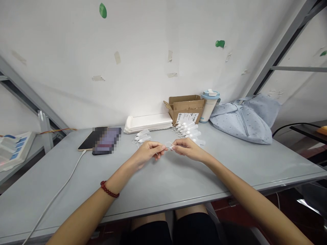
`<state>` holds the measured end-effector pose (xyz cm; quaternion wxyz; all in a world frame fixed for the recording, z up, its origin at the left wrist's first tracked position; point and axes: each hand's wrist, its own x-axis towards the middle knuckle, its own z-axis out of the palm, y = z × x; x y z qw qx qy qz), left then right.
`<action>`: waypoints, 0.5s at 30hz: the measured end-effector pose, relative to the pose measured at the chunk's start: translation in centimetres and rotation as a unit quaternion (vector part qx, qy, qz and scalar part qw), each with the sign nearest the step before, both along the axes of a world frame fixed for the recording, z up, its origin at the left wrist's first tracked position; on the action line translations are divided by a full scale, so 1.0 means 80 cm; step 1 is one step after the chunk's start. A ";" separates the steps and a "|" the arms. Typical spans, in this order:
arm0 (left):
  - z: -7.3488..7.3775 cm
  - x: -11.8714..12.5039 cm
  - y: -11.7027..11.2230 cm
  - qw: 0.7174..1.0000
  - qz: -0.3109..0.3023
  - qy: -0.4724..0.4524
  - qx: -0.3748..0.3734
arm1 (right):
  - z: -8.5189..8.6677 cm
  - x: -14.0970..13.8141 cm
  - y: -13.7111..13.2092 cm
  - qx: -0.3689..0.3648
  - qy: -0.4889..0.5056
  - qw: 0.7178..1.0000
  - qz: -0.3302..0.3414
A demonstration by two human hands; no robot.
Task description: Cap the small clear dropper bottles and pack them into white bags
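Observation:
Above the middle of the grey table [158, 183], my left hand [149, 151] and my right hand [188, 148] almost meet. Each pinches a thin white looped cord [169, 143] between thumb and fingertips. A small white piece seems to sit at the right fingertips, too small to make out. Behind my right hand lies a pile of translucent white tube-like pieces with cord loops [189, 129]. A smaller group of similar white pieces [142, 135] rests just behind my left hand.
At the back stand a stack of white flat packets [149, 122], an open cardboard box [187, 108] and a blue-lidded cup [209, 105]. A blue cloth bag [242, 120] lies right. On the left are a phone [88, 141] with a white cable [62, 187] and another, blurred device [106, 141].

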<state>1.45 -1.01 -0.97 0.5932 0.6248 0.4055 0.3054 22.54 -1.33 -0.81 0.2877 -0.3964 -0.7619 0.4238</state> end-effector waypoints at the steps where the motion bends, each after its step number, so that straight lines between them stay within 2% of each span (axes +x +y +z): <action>1: 0.000 0.000 -0.001 1.000 0.000 0.000 0.001 | 0.000 0.000 0.000 -0.001 -0.002 1.000 0.002; 15: -0.001 0.008 -0.006 0.999 -0.004 0.029 0.017 | -0.003 -0.003 0.000 0.030 -0.038 0.999 0.021</action>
